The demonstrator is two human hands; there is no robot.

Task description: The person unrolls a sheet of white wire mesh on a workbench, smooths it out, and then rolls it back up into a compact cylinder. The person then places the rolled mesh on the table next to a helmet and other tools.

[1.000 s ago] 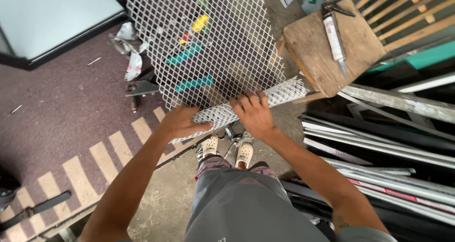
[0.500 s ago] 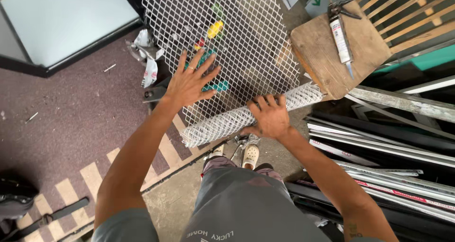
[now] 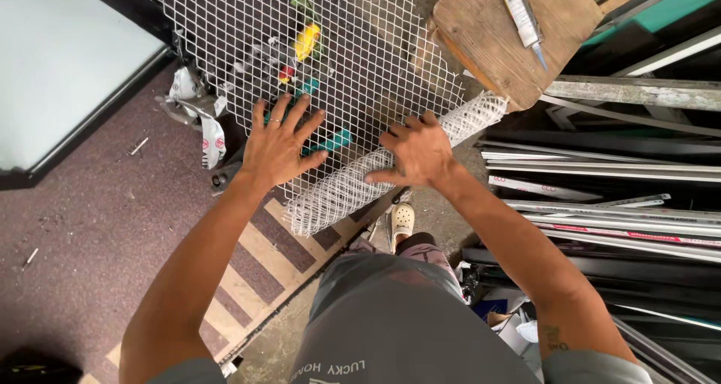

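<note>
- White expanded-metal mesh sheet (image 3: 330, 53): spread flat from centre to far edge of the scene, near edge wound into a rolled mesh tube (image 3: 375, 173) running diagonally from near-left to far-right.
- Left hand (image 3: 279, 147): laid palm-down on the flat mesh just beyond the roll, fingers fully spread and straight, gripping nothing.
- Right hand (image 3: 417, 152): set on top of the rolled part, fingers bent and curled over the roll, thumb toward the left; pressing on it, not closed around it.
- Under the mesh, seen through it: yellow-handled tool (image 3: 306, 41) and teal-handled tools (image 3: 330, 141).
- Left of the mesh: crumpled white packaging (image 3: 197, 117) on a dark purple floor mat (image 3: 90, 226); pale panel (image 3: 60, 61) at far left.
- Far right: wooden stool (image 3: 511, 38) carrying a sealant tube (image 3: 518, 4).
- Right: stack of long metal profiles (image 3: 623, 204).
- Near centre: cream clog (image 3: 402, 220) on the concrete floor.
</note>
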